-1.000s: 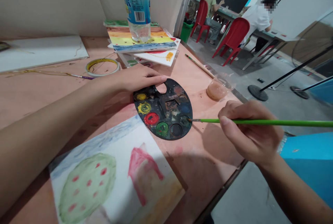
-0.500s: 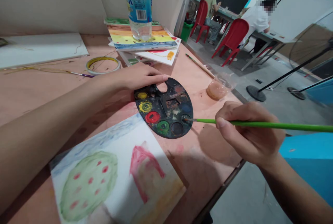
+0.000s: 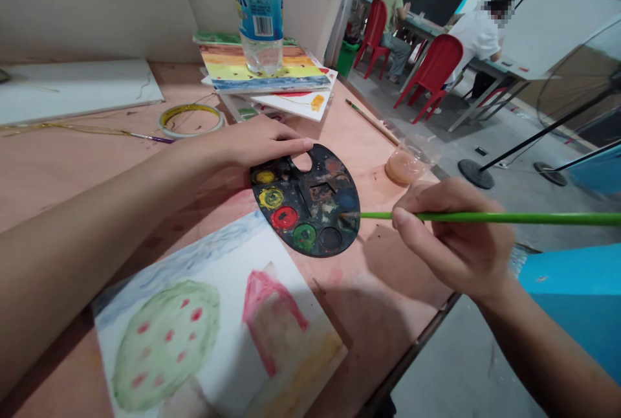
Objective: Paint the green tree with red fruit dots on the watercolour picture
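Note:
A black paint palette (image 3: 315, 175) with round wells of yellow, red, green and dark paint lies on the table. My left hand (image 3: 264, 140) holds its upper left edge, fingertips beside the thumb hole; part of the grip is hidden. Pinched in my right hand (image 3: 451, 230) is a green-handled paintbrush (image 3: 543, 218), its tip over a dark well at the palette's right side. Below the palette lies a painting (image 3: 233, 340) with a green, red-dotted tree and a pink-roofed house. Beyond my right hand stands a clear plastic cup (image 3: 405, 164) of cloudy water.
A plastic bottle (image 3: 262, 17) stands on stacked paintings (image 3: 272, 85) at the back. A tape roll (image 3: 167, 121), a purple-handled brush (image 3: 154, 138) and a white board (image 3: 82, 91) are at left. Another brush (image 3: 371, 121) lies near the right edge. Two people sit at a far table.
My right hand has shifted slightly up and left with the paintbrush, whose tip has moved a little within the same dark well. My left hand stays on the palette.

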`<action>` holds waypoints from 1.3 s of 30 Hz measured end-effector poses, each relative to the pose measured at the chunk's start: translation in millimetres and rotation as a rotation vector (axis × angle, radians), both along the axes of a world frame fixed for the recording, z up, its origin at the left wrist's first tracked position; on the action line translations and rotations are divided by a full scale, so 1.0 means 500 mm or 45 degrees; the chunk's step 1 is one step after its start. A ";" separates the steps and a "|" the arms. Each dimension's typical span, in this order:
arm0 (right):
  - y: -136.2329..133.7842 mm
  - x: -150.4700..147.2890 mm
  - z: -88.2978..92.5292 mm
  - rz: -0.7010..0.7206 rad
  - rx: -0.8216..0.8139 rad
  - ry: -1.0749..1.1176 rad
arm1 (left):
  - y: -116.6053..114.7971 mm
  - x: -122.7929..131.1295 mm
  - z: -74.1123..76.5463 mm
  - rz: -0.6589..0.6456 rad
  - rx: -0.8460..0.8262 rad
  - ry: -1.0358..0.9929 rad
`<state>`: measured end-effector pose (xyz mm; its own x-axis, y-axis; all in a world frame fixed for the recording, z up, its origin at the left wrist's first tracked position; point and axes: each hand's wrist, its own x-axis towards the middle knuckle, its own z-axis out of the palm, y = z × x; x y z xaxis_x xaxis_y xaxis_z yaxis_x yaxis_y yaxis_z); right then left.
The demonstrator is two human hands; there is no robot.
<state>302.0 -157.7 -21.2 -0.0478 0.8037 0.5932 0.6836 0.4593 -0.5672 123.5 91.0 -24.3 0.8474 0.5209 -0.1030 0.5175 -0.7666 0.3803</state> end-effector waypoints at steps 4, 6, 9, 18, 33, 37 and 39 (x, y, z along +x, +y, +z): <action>0.002 0.005 0.004 -0.048 0.028 -0.018 | -0.001 0.001 0.001 0.019 0.010 0.004; -0.002 0.006 0.004 -0.036 0.038 -0.015 | -0.002 0.001 0.003 0.023 0.021 0.013; -0.003 0.002 0.002 -0.046 0.082 -0.053 | -0.004 0.001 0.005 0.001 0.042 0.038; 0.009 0.008 0.012 -0.153 0.178 -0.178 | -0.002 0.001 0.003 0.013 0.063 0.065; -0.003 0.017 -0.002 -0.188 0.156 -0.143 | -0.006 0.001 0.006 0.013 0.063 0.056; -0.008 0.005 -0.008 -0.129 0.076 -0.012 | -0.007 0.000 0.007 0.014 0.060 0.061; -0.002 0.000 -0.009 -0.138 0.109 -0.029 | -0.007 0.001 0.007 0.013 0.056 0.063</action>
<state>302.1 -158.9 -25.9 0.0219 0.7513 0.6596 0.7442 0.4284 -0.5126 123.8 87.5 -20.6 0.8366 0.5341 -0.1215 0.5424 -0.7767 0.3203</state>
